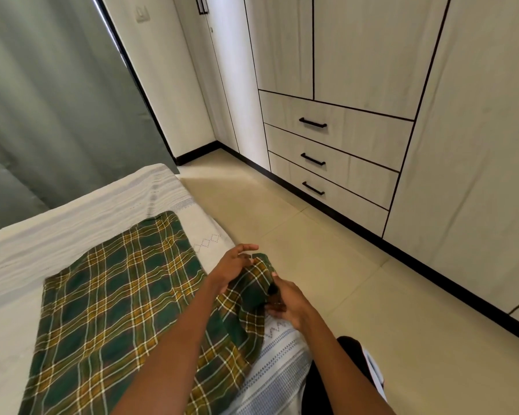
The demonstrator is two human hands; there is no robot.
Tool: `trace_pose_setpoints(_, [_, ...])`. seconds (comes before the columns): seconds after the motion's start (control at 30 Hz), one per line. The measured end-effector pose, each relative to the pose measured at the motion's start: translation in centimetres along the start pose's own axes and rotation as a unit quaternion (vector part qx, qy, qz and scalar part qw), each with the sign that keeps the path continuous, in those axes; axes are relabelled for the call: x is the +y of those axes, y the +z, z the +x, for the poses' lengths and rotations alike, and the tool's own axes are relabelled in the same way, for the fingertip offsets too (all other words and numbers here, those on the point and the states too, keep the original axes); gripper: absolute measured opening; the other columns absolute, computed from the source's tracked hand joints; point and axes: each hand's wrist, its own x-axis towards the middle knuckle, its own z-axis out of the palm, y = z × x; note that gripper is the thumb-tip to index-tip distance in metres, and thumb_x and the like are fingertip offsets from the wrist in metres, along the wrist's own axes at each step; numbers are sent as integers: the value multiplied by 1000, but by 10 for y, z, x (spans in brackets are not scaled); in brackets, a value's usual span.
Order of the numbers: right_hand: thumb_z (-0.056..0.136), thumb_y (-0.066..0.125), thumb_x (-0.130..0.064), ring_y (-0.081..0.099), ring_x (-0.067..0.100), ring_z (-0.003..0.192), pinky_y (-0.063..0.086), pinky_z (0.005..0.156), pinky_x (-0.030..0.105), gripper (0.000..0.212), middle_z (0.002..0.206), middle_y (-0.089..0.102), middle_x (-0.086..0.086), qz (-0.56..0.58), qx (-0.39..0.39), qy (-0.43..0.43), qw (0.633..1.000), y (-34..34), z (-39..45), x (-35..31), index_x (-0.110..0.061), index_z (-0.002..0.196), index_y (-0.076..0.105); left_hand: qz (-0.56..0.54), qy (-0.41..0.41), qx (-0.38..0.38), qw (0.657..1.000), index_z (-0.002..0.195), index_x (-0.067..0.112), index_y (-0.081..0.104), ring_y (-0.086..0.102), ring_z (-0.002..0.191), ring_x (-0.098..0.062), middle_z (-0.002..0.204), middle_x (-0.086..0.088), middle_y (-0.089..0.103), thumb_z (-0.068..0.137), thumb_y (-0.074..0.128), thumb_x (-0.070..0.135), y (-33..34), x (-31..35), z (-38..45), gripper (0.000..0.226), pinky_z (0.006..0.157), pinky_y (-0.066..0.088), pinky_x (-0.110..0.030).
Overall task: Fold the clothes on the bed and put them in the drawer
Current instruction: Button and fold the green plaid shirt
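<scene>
A green and yellow plaid cloth lies spread flat on the white bed. Its near right corner is lifted off the bed edge. My left hand touches that raised corner from the left, with its fingers spread and nearly straight. From the right, my right hand pinches the same corner, fingers curled round the fabric. The wardrobe's three drawers, with black bar handles, are closed across the floor to the right.
Beige tiled floor runs between the bed and the pale wardrobe. A green curtain hangs at the left behind the bed. A black skirting runs along the wardrobe base.
</scene>
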Motion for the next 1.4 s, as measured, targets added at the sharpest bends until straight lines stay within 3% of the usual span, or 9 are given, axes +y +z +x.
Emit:
trace_pose_setpoints(0.2, [97,61,-45,66,43,104,61,76,49,44,123,60,22,189,-21,40,981,10,-7,4,-19,130,49,-50,5,20,999,116,33,67,57,115,-27,121,-6,63,98,51,7,-9,-4,4,35,103,48,-44])
trace_pose_setpoints(0.4, [99,29,-69,68,23,93,59,84,41,53,105,73,10,-31,44,-24,998,21,-13,4,-30,109,63,-125,-16,26,992,114,30,72,56,119,-29,125,-7,63,96,49,0,-20,-12,3,42,106,47,-46])
trace_pose_setpoints(0.53, [101,58,-27,66,25,106,59,85,37,26,119,68,5,131,50,-97,985,21,-14,2,-23,126,62,-93,-12,43,995,112,27,71,56,120,-27,126,-6,63,98,45,-2,-24,-12,3,41,107,46,-45])
trace_pose_setpoints(0.73, [94,56,-2,68,20,95,57,87,36,25,106,74,7,199,164,-190,947,5,-22,-10,-15,101,77,152,61,59,985,112,24,65,55,110,-17,121,0,63,101,49,8,-13,-5,8,25,104,42,-31])
trace_pose_setpoints(0.9, [81,65,-24,71,26,84,58,86,49,20,74,74,-1,34,265,-79,960,-24,-21,19,-22,63,73,336,119,22,934,116,24,65,46,128,-21,142,-1,47,99,51,13,4,-19,5,25,114,33,-36])
trace_pose_setpoints(1.07, [87,63,-19,69,22,57,60,82,46,20,77,74,2,-36,289,-48,956,-36,-24,39,-16,70,72,507,123,90,848,126,26,59,42,132,-27,145,-2,45,103,46,32,-7,-59,-15,27,114,34,-45])
trace_pose_setpoints(1.17, [87,56,-19,66,23,78,55,86,37,19,105,71,5,-108,297,-78,945,-32,-24,41,-26,75,69,486,97,138,857,127,23,56,49,123,-24,137,-3,51,104,43,37,-19,-79,-35,30,106,43,-39])
trace_pose_setpoints(1.3, [93,54,-18,59,26,105,51,94,38,25,124,44,4,-260,295,-149,907,-12,-36,42,-31,111,65,463,69,147,871,130,19,54,52,121,-23,136,-3,54,105,40,38,-32,-103,-60,34,106,45,-39])
trace_pose_setpoints(1.4, [93,59,-22,60,15,103,50,93,35,16,110,60,-6,-345,140,-272,887,19,-44,42,-32,104,66,451,60,140,879,129,24,54,50,121,-19,134,1,53,103,43,41,-36,-124,-78,33,109,43,-37])
